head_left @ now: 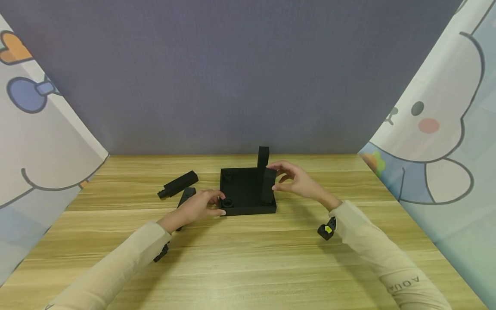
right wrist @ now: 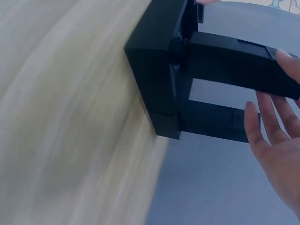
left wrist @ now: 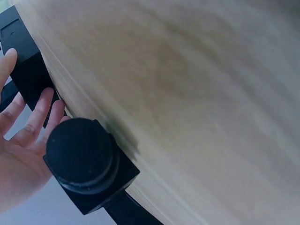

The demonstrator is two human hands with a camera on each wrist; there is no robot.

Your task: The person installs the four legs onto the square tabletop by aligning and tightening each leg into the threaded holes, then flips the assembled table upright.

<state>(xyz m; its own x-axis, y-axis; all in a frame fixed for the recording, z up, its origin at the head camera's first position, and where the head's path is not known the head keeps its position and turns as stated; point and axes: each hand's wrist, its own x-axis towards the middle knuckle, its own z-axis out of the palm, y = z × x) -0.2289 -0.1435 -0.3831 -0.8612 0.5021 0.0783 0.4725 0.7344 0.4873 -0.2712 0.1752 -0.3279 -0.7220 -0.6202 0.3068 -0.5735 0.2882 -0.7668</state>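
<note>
A square black base [head_left: 245, 209] with raised edges and round corner sockets lies on the table. One black square leg [head_left: 263, 156] stands at its far right corner. A second black leg [head_left: 268, 186] stands at the near right corner, where my right hand [head_left: 296, 181] grips its upper part between thumb and fingers; its joint with the base shows in the right wrist view. My left hand [head_left: 199, 206] holds the base by its near left corner, thumb at the front face and fingers along the side. The two left sockets [head_left: 227, 202] hold no leg.
Left of the base lies a loose black leg [head_left: 180, 184] with a threaded end. Another loose leg [head_left: 187, 196] is partly hidden behind my left hand. A dark grey panel [head_left: 232, 86] rises along the table's [head_left: 248, 258] far edge, with printed sheets at both sides.
</note>
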